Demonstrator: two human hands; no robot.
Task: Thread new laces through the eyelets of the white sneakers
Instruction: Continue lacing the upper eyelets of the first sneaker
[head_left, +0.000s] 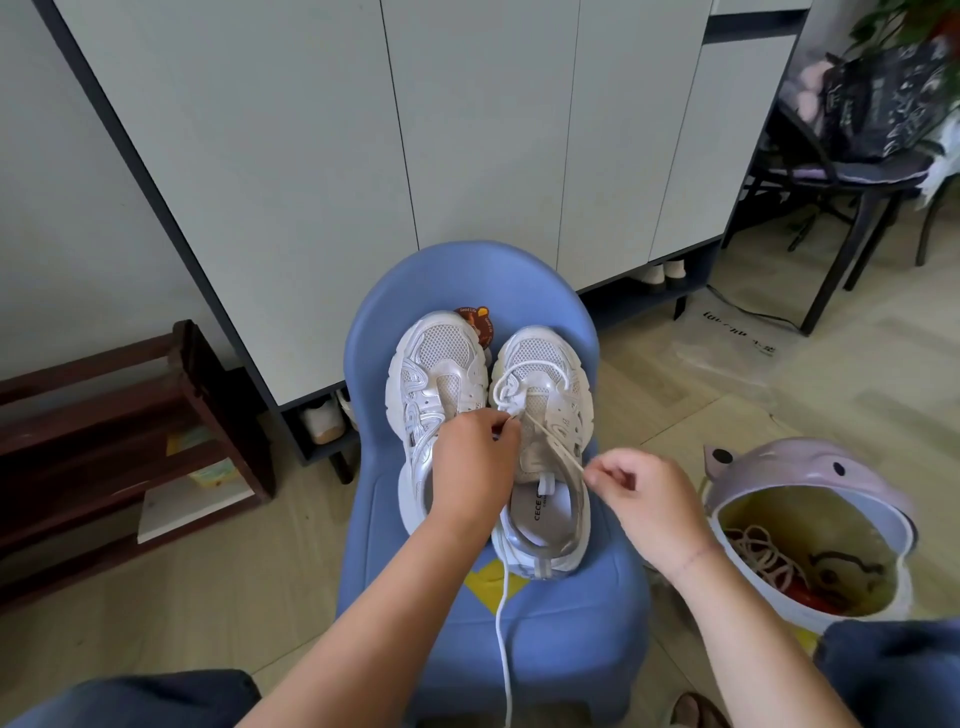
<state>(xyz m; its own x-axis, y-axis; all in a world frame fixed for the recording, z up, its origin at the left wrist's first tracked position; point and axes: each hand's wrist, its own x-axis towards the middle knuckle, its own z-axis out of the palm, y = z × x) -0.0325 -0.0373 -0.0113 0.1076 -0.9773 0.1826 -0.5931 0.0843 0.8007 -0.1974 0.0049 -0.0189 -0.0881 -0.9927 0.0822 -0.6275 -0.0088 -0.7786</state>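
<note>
Two white sneakers stand side by side on a blue plastic stool (566, 629), toes pointing away from me. The left sneaker (434, 374) has no lace. The right sneaker (543, 364) has a white lace (558, 449) looped through its front eyelets. My left hand (475, 462) lies over the gap between the shoes and pinches the lace at the right sneaker's left eyelets. My right hand (644, 493) pinches the lace's other strand and holds it taut off the shoe's right side. A loose end hangs down over the stool's front.
A lilac bin (810, 467) with old laces inside stands on the floor at my right. A dark wooden shoe rack (130, 441) is at the left. White cabinet doors (363, 156) rise behind the stool. A black chair (857, 187) with a bag stands at the far right.
</note>
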